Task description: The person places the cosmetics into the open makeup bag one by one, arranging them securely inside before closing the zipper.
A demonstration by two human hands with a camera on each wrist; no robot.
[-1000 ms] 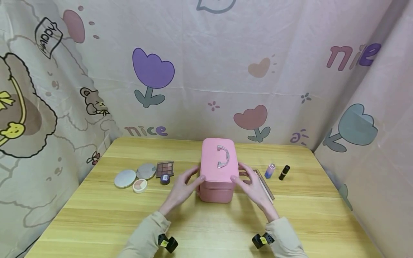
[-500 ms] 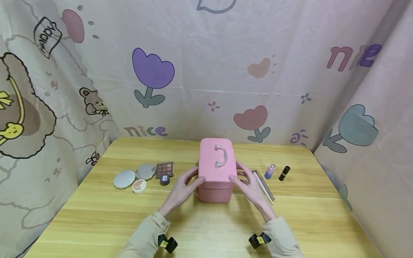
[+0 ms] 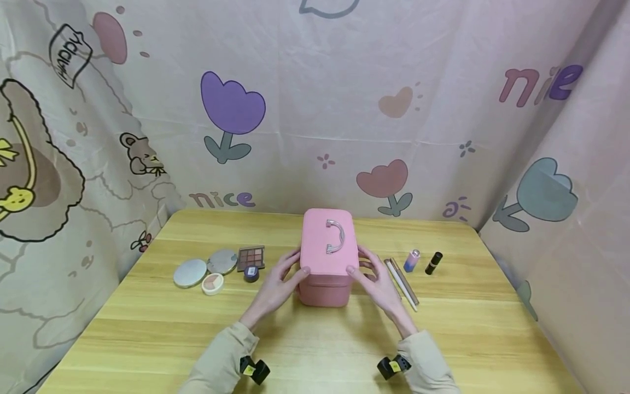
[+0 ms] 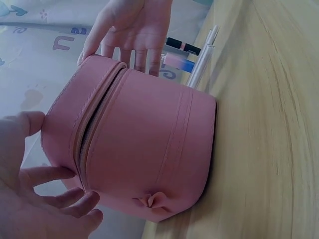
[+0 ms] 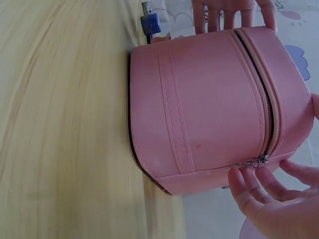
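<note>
A pink zippered makeup case (image 3: 327,293) with a silver handle (image 3: 337,236) on its lid stands upright on the wooden table. My left hand (image 3: 278,284) holds its left side, thumb at the lid's front corner and fingers along the flank. On the opposite side my right hand (image 3: 379,282) does likewise, its fingertips by the silver zipper pull (image 5: 261,160) in the right wrist view. A dark gap runs along the zipper (image 4: 94,124) under the lid. The left wrist view shows a small pink bow (image 4: 152,200) on the case's side.
Left of the case lie two round silver compacts (image 3: 190,273), a three-color pan (image 3: 213,284), an eyeshadow palette (image 3: 251,258) and a small dark jar (image 3: 251,273). To the right are slim pencil-like sticks (image 3: 404,284), a pink-blue tube (image 3: 412,261) and a black tube (image 3: 433,263).
The makeup case has shifted slightly to the left and a little away, with both hands staying on it. More of the slim sticks shows beside my right hand.
</note>
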